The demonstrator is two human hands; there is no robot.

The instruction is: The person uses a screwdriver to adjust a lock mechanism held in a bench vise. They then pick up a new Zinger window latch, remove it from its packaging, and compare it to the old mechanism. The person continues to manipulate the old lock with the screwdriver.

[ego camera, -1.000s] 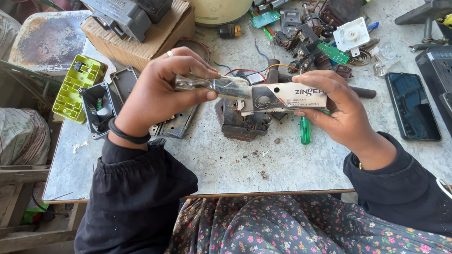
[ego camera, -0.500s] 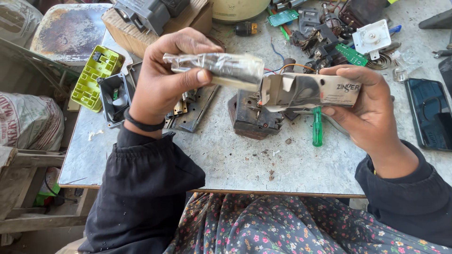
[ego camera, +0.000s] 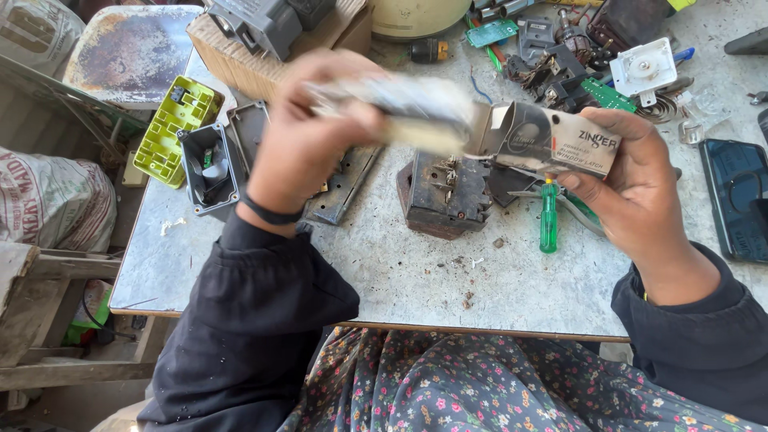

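My left hand grips a long part wrapped in clear plastic, blurred with motion, above the grey worktable. My right hand holds a small open cardboard box by its closed end. The wrapped part's right end meets the box's open mouth. Below them on the table sits a rusty dark switch block and a green-handled screwdriver.
A lime-green plastic part and a grey housing lie at the left. A cardboard box with grey parts stands at the back. Circuit boards and scrap crowd the far right, with a dark phone-like slab at the right edge.
The wrapped part came out of the box and lifted away to the left. Now it is lower and its end is back at the box's open mouth. Both hands rose slightly.
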